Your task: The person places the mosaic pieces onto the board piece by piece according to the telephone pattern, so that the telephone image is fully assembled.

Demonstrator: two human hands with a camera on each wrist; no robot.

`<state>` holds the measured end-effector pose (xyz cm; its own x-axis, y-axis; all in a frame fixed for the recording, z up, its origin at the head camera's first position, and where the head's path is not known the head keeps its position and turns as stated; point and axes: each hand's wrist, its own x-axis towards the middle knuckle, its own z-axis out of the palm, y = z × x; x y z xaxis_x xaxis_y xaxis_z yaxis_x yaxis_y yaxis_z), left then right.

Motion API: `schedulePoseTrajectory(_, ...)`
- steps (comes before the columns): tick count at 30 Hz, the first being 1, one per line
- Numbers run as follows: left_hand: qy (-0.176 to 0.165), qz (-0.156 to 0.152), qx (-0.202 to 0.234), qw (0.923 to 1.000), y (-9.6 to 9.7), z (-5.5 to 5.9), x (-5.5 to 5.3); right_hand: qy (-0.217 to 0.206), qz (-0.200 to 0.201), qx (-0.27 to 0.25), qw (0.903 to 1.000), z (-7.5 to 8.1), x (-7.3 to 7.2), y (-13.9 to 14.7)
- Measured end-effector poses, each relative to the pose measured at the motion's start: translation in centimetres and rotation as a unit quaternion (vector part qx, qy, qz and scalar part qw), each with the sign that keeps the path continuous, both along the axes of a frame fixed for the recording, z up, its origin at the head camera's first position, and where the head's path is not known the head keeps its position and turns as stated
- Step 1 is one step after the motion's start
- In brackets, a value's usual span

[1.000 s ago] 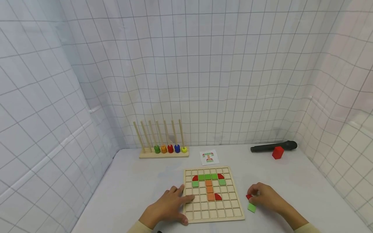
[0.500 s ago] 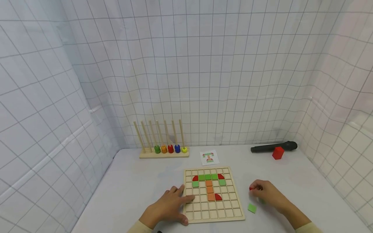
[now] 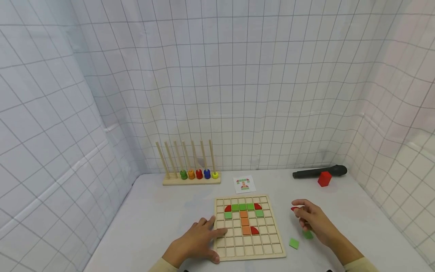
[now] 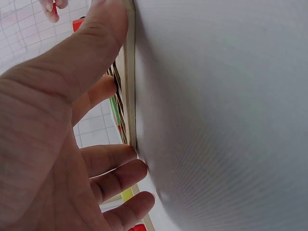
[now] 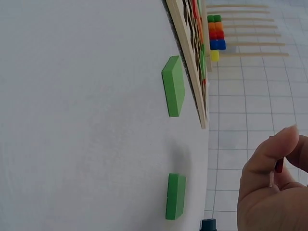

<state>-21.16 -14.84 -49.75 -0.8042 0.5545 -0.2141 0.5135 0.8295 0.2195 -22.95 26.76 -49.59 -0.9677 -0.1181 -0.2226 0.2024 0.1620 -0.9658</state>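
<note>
My left hand (image 3: 198,240) rests at the left edge of a wooden grid board (image 3: 267,249), fingers spread, index finger reaching over its cells and thumb at the near corner. Several tiles fill part of the grid: green squares (image 3: 242,207), orange squares (image 3: 245,221) and red quarter circles (image 3: 254,231). Right of the board, my right hand (image 3: 317,223) pinches another red quarter-circle tile (image 3: 294,208) between thumb and fingers, raised over the table. In the right wrist view fingers mostly hide that tile. Two loose green square tiles (image 5: 174,86) lie below this hand.
A printed pattern card (image 3: 244,184) lies behind the board. To its left stands a peg rack (image 3: 192,181) with coloured beads. A black microphone (image 3: 310,172) and a red block (image 3: 324,179) are at the back right. Gridded white cloth (image 3: 238,94) walls the table.
My right hand has lifted the red tile and moved away from me, slightly right. A second green square tile that it covered now shows. The left hand and board stay in place.
</note>
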Motion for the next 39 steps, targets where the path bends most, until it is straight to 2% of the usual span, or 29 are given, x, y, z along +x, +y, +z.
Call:
schedulePoseTrajectory(7, 0.001, 0.003, -0.002, 1.0, 0.0, -0.3, -0.1, 0.026, -0.017, -0.03, 0.9991, 0.3, -0.2, -0.4)
schedulePoseTrajectory(16, -0.006, 0.003, 0.001, 1.0, 0.0, -0.1, -0.1, 0.017, -0.002, -0.047, 0.9987, 0.7, -0.4, -1.1)
schedulePoseTrajectory(21, -0.011, 0.007, 0.003, 0.9999, 0.1, -0.1, -0.1, 0.022, 0.005, -0.035, 0.9991, 1.0, -0.6, -1.8)
schedulePoseTrajectory(28, -0.002, 0.003, -0.002, 1.0, 0.0, -0.1, 0.0, 0.03, -0.01, -0.008, 0.9995, 1.2, -1.4, -3.6)
schedulePoseTrajectory(39, 0.005, -0.001, -0.001, 1.0, 0.0, 0.0, 0.0, 0.066, 0.062, 0.005, 0.9959, 1.7, -2.4, -7.4)
